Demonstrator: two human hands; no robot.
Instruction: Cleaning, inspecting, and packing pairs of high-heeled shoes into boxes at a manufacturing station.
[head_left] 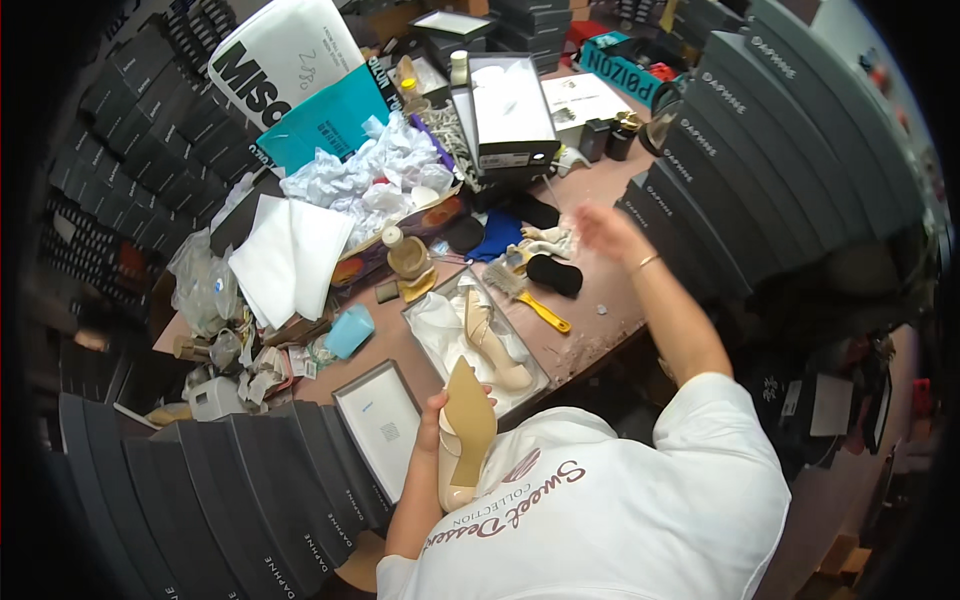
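Note:
A beige high-heeled shoe (466,418) is held close to my body with its tan sole facing up. My left hand (431,420) is closed around it, the fingers partly hidden behind the sole. Just beyond lies an open grey shoebox (419,333), and a matching beige shoe (487,342) rests in it on white tissue paper. The box's lid (376,415) lies inside up to the left. My right hand (608,236) is stretched out over the right of the table, above crumpled cloths (548,241). Motion smears its fingers, so their state is unclear.
A yellow-handled brush (535,303) and a black oval pad (554,275) lie right of the box. A bottle (407,255) and a light-blue container (349,331) stand left. Tall shoebox stacks rise at right (720,150) and near left (215,500). Crumpled paper (370,170) piles at the back.

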